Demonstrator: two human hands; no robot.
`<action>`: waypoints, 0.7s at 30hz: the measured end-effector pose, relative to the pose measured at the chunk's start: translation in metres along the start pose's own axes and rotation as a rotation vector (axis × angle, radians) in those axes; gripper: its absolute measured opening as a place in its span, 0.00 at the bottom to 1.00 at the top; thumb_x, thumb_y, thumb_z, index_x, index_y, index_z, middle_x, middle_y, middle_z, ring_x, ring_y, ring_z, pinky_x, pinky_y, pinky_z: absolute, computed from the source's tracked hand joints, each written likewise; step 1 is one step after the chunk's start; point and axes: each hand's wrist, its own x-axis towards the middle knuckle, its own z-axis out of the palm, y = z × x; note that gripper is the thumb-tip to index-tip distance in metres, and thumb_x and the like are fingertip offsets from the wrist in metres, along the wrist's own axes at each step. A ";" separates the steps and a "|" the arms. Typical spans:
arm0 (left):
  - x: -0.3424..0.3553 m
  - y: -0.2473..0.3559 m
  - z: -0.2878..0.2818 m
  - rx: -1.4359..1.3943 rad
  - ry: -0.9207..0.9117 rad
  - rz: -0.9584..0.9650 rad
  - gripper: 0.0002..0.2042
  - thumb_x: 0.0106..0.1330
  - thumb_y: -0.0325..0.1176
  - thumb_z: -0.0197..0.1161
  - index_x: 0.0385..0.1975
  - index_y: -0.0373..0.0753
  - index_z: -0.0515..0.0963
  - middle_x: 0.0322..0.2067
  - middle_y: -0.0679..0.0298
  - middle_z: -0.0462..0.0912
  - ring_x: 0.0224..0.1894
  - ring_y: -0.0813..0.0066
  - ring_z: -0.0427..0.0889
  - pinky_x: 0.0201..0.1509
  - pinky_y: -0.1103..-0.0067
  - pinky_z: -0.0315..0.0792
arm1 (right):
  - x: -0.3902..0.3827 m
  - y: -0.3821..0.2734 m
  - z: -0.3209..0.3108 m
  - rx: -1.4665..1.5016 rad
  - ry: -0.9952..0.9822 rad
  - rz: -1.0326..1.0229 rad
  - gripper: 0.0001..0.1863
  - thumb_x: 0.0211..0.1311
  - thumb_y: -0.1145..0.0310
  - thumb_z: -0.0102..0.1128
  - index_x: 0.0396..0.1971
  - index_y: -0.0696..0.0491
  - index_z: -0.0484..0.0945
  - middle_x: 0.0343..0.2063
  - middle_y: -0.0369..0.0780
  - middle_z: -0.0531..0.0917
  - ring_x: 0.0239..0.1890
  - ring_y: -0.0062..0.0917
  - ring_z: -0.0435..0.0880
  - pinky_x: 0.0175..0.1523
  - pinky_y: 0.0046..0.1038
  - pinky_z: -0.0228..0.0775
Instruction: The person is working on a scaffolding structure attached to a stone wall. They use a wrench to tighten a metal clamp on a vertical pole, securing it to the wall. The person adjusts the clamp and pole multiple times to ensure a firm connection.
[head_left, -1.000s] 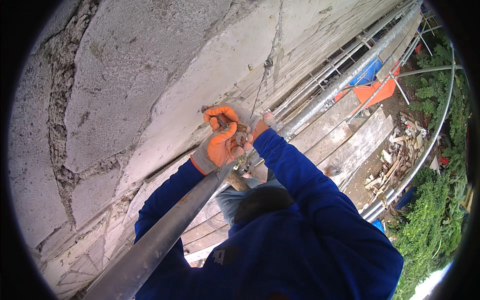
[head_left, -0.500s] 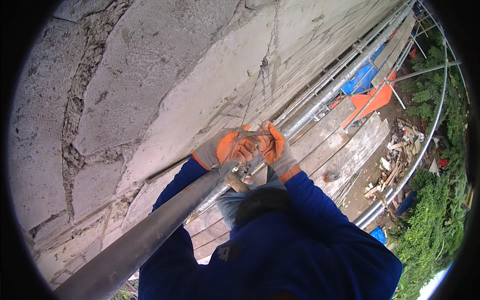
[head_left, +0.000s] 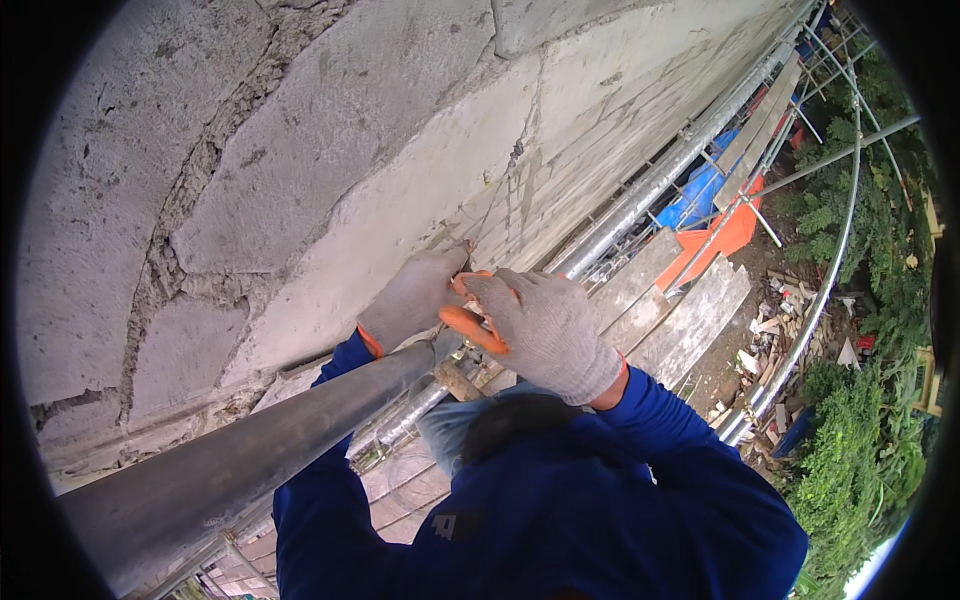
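Broad dark-grey round metal pipe (head_left: pixel 250 440) slants up from lower left; upper end lies just below both hands. Right hand (head_left: pixel 545 330), grey knit glove with orange palm side: fingers bent toward the left one, thumb extended; cannot tell whether pinching anything. Left hand (head_left: pixel 415 295), matching glove: fingers curled, tips mostly hidden, grip unclear. Pale grey rough stone wall (head_left: pixel 330 160) alongside. Beyond: weathered flat boards (head_left: pixel 695 310), bright orange sheet (head_left: pixel 728 235), green leafy bushes (head_left: pixel 860 440).
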 end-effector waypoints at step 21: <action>0.015 -0.062 0.099 -1.820 0.113 -0.193 0.24 0.73 0.53 0.54 0.52 0.36 0.73 0.38 0.59 0.84 0.34 0.68 0.84 0.36 0.72 0.78 | -0.025 0.143 0.083 1.460 -0.723 0.908 0.18 0.69 0.58 0.61 0.48 0.57 0.80 0.35 0.44 0.85 0.33 0.26 0.85 0.38 0.30 0.79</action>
